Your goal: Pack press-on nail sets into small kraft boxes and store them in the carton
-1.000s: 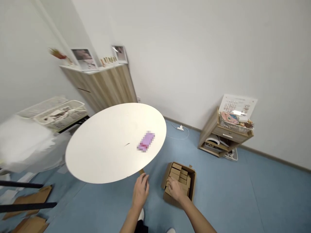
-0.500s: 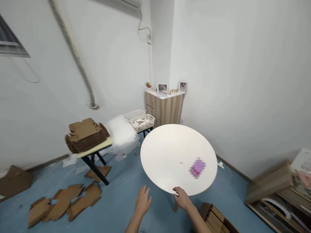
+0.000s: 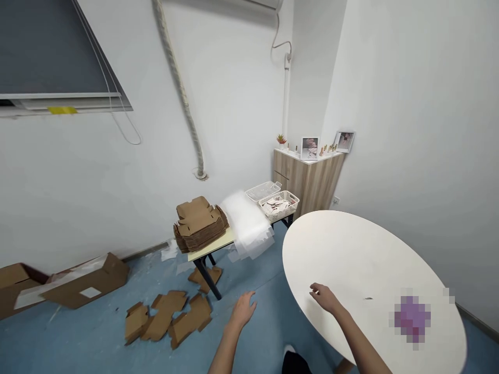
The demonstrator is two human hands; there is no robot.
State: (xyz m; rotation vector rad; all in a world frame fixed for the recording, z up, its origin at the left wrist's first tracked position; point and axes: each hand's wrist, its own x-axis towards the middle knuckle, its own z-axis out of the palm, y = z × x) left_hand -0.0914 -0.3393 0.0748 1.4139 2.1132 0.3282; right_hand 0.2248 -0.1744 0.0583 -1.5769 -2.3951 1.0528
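My left hand [image 3: 244, 309] hangs in the air over the blue floor, holding nothing, its fingers loosely apart. My right hand [image 3: 324, 297] is above the near left edge of a white round table [image 3: 335, 244], fingers slightly curled and apart with nothing in them. Whether it touches the tabletop I cannot tell. A pixelated purple patch [image 3: 413, 314] lies on the table to the right of that hand, its kind hidden. Between them is a small dark sliver [image 3: 368, 298].
Ahead on the left, a narrow table [image 3: 230, 238] bears stacked flat cardboard boxes [image 3: 200, 223], white foam sheets [image 3: 245, 218] and a white basket [image 3: 286, 208]. Cardboard pieces [image 3: 167, 314] lie on the floor. Larger cartons [image 3: 89, 280] stand by the wall; a wooden cabinet [image 3: 319, 182] fills the corner.
My view has turned left, so the round table now sits farther right and the cartons and window blind show. Both hands remain empty; the right one has come over the tabletop.
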